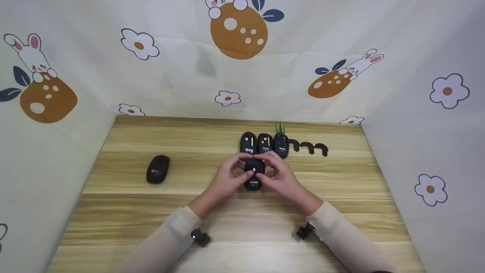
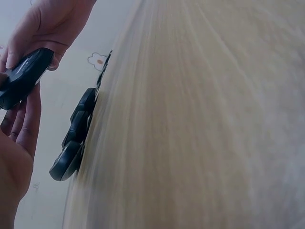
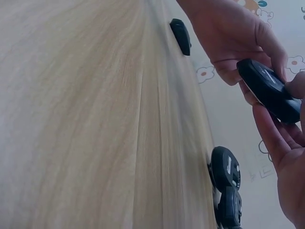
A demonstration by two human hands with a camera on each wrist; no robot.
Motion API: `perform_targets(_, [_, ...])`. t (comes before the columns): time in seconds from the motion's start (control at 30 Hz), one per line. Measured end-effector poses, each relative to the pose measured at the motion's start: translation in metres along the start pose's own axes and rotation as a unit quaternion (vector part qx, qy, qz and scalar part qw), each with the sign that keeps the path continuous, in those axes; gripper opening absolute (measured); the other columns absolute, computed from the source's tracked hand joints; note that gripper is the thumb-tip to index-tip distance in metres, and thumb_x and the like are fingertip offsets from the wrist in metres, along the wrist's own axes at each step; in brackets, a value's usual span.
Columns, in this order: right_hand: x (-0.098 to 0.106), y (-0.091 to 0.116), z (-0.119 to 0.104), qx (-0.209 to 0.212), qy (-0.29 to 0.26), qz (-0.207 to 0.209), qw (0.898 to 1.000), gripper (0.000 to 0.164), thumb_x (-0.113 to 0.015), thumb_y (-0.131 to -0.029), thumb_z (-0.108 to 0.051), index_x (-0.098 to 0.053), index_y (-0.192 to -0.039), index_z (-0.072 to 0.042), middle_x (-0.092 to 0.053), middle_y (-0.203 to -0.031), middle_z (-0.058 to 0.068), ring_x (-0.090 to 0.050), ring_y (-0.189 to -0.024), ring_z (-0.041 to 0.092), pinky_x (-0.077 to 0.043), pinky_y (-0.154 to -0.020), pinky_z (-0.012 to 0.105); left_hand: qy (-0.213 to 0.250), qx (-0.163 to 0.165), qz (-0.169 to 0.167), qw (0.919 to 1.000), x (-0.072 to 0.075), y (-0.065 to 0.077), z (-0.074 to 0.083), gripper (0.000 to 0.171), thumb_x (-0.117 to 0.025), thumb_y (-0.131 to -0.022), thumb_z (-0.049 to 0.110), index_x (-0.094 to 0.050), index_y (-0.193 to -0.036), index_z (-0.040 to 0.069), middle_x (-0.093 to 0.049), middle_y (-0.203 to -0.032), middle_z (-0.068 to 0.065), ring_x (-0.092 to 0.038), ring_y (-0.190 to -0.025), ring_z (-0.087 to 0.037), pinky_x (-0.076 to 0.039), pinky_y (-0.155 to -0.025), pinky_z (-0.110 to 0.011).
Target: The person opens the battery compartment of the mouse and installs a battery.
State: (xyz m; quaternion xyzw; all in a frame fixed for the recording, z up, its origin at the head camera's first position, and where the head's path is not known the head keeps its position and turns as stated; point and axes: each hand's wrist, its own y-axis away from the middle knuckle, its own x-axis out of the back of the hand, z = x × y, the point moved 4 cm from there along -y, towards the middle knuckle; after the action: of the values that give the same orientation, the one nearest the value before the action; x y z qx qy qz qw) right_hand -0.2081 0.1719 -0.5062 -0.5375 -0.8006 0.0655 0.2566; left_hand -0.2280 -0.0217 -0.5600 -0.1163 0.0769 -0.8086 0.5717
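Note:
A black computer mouse (image 1: 254, 184) is held underside up between both hands, lifted off the table in the wrist views. My left hand (image 1: 230, 175) grips its left side, thumb on the underside and fingers curled round the edge. From the other side my right hand (image 1: 281, 176) grips it the same way, its thumb close to the left one. In the left wrist view the held mouse (image 2: 27, 76) is tilted, with fingers beneath it. The right wrist view shows the same mouse (image 3: 269, 90) between the two hands; its far face is hidden.
Behind the hands, three upturned mice lie in a row: a left one (image 1: 247, 143), a middle one (image 1: 265, 140) and a right one (image 1: 281, 146). Green batteries (image 1: 280, 128) lie behind them. Three curved black covers (image 1: 307, 147) sit rightward. Another black mouse (image 1: 158, 169) rests at left.

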Motion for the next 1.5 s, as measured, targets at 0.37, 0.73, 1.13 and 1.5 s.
perform_targets(0.37, [0.000,0.001,0.031,-0.022,0.000,-0.003,1.000,0.052,-0.080,-0.092,0.012,-0.066,-0.141,0.002,-0.064,-0.132,0.018,-0.065,-0.102,0.032,-0.068,-0.074,0.039,0.010,0.009,-0.006,0.9999,0.000,-0.001,0.000,0.045,-0.081,-0.098,0.004,-0.068,-0.140,0.012,-0.070,-0.129,-0.009,-0.070,-0.103,-0.027,-0.059,-0.093,-0.041])
perform_targets(0.73, [0.004,0.002,0.037,-0.013,-0.036,-0.012,0.999,0.049,-0.083,-0.095,0.003,-0.069,-0.141,-0.005,-0.065,-0.130,0.015,-0.068,-0.103,0.029,-0.069,-0.073,0.039,0.013,0.009,-0.018,0.9997,0.000,-0.002,-0.003,0.044,-0.080,-0.098,0.006,-0.068,-0.140,0.011,-0.073,-0.125,-0.005,-0.069,-0.101,-0.030,-0.053,-0.101,-0.052])
perform_targets(1.13, [0.007,0.002,0.037,-0.021,-0.023,-0.012,0.999,0.046,-0.084,-0.096,-0.002,-0.071,-0.140,-0.007,-0.068,-0.129,0.011,-0.069,-0.100,0.041,-0.063,-0.091,0.033,0.014,0.013,-0.030,0.9994,-0.002,-0.002,-0.002,0.042,-0.079,-0.099,0.006,-0.068,-0.139,0.012,-0.073,-0.124,-0.007,-0.068,-0.102,-0.038,-0.052,-0.103,-0.064])
perform_targets(1.5, [0.007,0.003,0.039,-0.021,-0.026,-0.014,0.999,0.044,-0.083,-0.096,-0.002,-0.071,-0.139,-0.005,-0.071,-0.131,0.011,-0.070,-0.101,0.038,-0.062,-0.093,0.032,0.018,0.017,-0.030,0.9992,-0.002,-0.003,-0.003,0.043,-0.079,-0.099,0.005,-0.068,-0.140,0.010,-0.073,-0.126,-0.008,-0.069,-0.104,-0.041,-0.050,-0.105,-0.069])
